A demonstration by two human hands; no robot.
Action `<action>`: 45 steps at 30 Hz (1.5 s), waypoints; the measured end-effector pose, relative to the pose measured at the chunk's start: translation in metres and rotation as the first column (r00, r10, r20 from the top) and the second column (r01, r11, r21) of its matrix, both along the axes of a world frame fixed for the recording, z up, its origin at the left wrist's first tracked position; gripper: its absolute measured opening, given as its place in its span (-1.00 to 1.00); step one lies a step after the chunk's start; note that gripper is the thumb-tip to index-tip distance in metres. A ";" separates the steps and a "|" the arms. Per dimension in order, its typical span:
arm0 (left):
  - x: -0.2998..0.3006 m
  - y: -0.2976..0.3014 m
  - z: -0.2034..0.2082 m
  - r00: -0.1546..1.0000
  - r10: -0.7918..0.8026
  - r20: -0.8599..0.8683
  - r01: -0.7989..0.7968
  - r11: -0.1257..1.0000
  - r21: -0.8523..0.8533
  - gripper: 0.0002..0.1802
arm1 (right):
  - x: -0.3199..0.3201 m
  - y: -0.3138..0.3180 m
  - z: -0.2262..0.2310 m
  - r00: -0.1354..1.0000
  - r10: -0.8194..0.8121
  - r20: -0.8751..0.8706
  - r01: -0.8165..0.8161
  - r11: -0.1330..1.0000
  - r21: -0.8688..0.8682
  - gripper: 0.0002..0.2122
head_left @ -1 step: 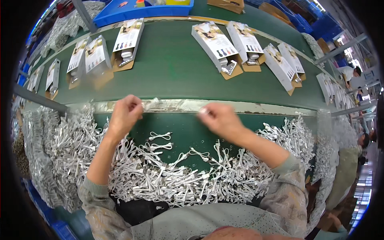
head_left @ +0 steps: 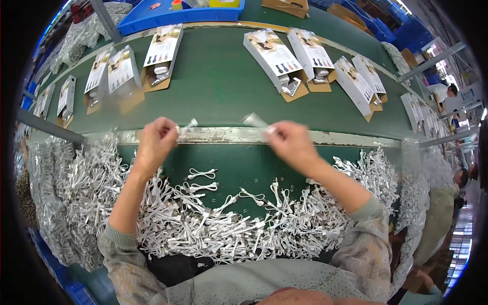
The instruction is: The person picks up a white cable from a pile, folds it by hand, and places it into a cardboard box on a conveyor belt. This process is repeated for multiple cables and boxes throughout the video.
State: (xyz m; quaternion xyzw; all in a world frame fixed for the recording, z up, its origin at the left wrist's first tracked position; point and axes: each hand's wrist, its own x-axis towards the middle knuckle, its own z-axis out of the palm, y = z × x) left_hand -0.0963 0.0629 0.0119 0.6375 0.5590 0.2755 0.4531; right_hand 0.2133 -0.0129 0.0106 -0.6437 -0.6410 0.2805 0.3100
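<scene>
My left hand [head_left: 158,138] is closed in a pinch over the pale rail at the belt's near edge. From its fingertips sticks a small white piece [head_left: 191,124], blurred, like the end of a cable. To the right, my right hand [head_left: 292,143] pinches a whitish, translucent strip [head_left: 254,121] that points up and left over the belt; motion smears it. The two hands are apart. Below them lies a large heap of short white charging cables [head_left: 223,231], each bundled into loops, with a few loose ones [head_left: 202,174] at its upper edge.
Beyond the pale rail [head_left: 223,134] runs a green belt [head_left: 213,76]. Open white boxes [head_left: 274,53] with brown flaps lie on it at left and right. A blue tray [head_left: 178,18] stands at the back. Grey metal posts [head_left: 51,127] flank the bench, and people work at far right.
My right hand has shifted right and slightly up, and the translucent strip now shows from its fingers. My left hand has risen slightly, its white piece now angled upward.
</scene>
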 end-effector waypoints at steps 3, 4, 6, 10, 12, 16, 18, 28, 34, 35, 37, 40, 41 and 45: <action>0.003 0.025 -0.008 0.996 0.090 0.013 -0.091 0.983 0.160 -0.87 | 0.071 0.028 -0.003 0.907 -0.347 0.240 0.315 0.935 0.165 -0.79; 0.008 0.032 -0.007 0.991 0.128 -0.047 -0.115 0.971 0.210 -0.88 | 0.096 0.036 -0.011 0.856 -0.409 0.315 0.350 0.909 0.228 -0.75; 0.017 0.044 -0.008 0.982 0.186 -0.045 -0.166 0.945 0.281 -0.89 | 0.136 0.053 -0.028 0.750 -0.446 0.488 0.354 0.894 0.274 -0.74; 0.037 0.081 -0.035 0.948 0.311 -0.067 -0.257 0.873 0.414 -0.89 | 0.166 0.083 -0.041 0.709 -0.489 0.508 0.439 0.870 0.225 -0.72; 0.050 0.095 -0.041 0.925 0.372 -0.080 -0.298 0.837 0.459 -0.88 | 0.191 0.100 -0.060 0.709 -0.517 0.481 0.464 0.854 0.234 -0.71; 0.066 0.111 -0.056 0.859 0.495 -0.130 -0.354 0.759 0.546 -0.85 | 0.184 0.108 -0.056 0.669 -0.445 0.595 0.407 0.889 0.209 -0.75; 0.077 0.115 -0.059 0.842 0.527 -0.115 -0.387 0.739 0.551 -0.85 | 0.178 0.094 -0.046 0.560 -0.408 0.721 0.324 0.909 0.262 -0.77; 0.124 0.125 -0.078 0.927 0.343 -0.148 -0.229 0.834 0.502 -0.68 | -0.009 0.014 0.004 0.924 0.323 0.203 -0.346 0.934 0.090 -0.93; 0.087 0.075 -0.044 0.942 -0.105 -0.320 0.267 0.812 0.518 -0.73 | -0.086 -0.008 -0.018 0.822 0.555 0.130 -0.566 0.820 0.078 -0.85; 0.072 0.056 -0.025 0.920 -0.146 -0.364 0.301 0.857 0.417 -0.78 | -0.089 -0.009 -0.023 0.820 0.560 0.122 -0.570 0.817 0.082 -0.85; 0.050 0.025 -0.007 0.880 -0.249 -0.405 0.372 0.891 0.261 -0.83 | -0.089 -0.008 -0.030 0.816 0.557 0.156 -0.564 0.826 0.002 -0.88; 0.020 -0.021 0.013 0.781 -0.381 -0.495 0.474 0.878 0.071 -0.88 | -0.080 -0.003 -0.031 0.854 0.499 0.147 -0.500 0.866 -0.035 -0.92; 0.013 -0.036 0.012 0.738 -0.439 -0.513 0.529 0.848 0.035 -0.89 | -0.073 -0.001 -0.029 0.887 0.443 0.132 -0.446 0.895 -0.006 -0.91; 0.010 -0.083 0.008 0.625 -0.505 -0.596 0.645 0.764 0.029 -0.84 | -0.050 0.023 -0.011 0.957 0.245 0.156 -0.252 0.967 0.027 -0.92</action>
